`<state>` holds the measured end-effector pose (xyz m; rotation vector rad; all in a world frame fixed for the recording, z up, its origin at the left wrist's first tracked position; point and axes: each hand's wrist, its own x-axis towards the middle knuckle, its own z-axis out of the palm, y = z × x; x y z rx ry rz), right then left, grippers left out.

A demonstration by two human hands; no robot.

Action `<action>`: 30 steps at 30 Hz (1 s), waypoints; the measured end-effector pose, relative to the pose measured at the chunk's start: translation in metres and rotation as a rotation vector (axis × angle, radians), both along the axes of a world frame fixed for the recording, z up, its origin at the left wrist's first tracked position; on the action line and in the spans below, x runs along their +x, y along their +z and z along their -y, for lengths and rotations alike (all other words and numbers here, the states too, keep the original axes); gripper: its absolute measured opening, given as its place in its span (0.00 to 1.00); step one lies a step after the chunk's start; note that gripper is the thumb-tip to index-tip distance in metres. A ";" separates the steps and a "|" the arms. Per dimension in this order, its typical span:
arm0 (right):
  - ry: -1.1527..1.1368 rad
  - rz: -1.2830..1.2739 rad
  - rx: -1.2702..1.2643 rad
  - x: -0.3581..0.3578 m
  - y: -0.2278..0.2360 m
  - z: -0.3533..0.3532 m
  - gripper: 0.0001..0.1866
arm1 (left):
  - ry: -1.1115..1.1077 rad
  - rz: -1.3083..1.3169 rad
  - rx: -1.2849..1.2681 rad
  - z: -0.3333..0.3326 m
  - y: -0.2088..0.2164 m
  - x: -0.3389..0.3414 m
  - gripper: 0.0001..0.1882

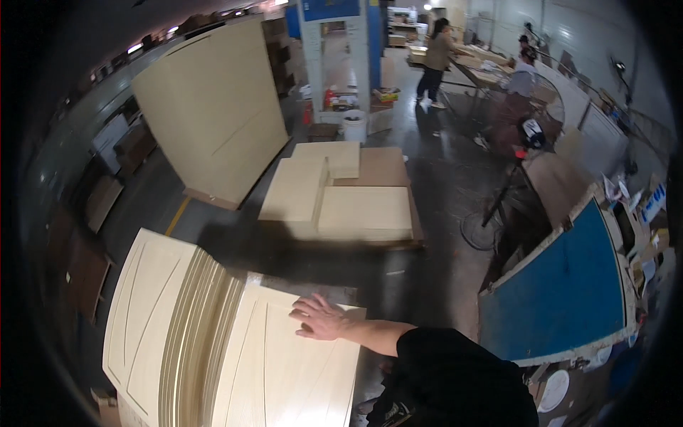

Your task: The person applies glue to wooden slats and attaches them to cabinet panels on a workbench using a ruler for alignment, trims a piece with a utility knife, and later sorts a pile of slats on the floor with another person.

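Note:
My right hand [318,317] lies flat, fingers spread, on the upper part of a cream door panel [284,363]. The panel has thin grooved lines running down its face and tops a pile near the lower edge. Right beside it on the left stands a second stack of similar cream panels [146,313], its layered edges showing toward my hand. My right arm, in a black sleeve, reaches in from the lower right. My left hand is not in view.
Ahead, a low pile of cream boards [363,210] rests on a brown base. Behind it on the left stands a tall cream stack [217,107]. To the right are a blue-topped table [562,285] and a stand fan [491,220]. Two people work farther back.

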<state>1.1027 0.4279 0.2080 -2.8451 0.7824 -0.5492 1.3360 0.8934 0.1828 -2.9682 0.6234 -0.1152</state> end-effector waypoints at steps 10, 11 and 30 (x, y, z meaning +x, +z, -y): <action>0.042 0.155 -0.045 -0.005 -0.001 0.000 0.29 | -0.431 -0.283 -0.293 0.233 0.071 -0.128 0.37; 0.045 0.138 -0.027 -0.002 -0.001 -0.001 0.29 | -0.436 -0.262 -0.288 0.257 0.066 -0.137 0.37; 0.034 -0.056 0.029 0.008 -0.007 -0.002 0.29 | -0.304 0.503 0.538 -0.071 -0.097 0.075 0.32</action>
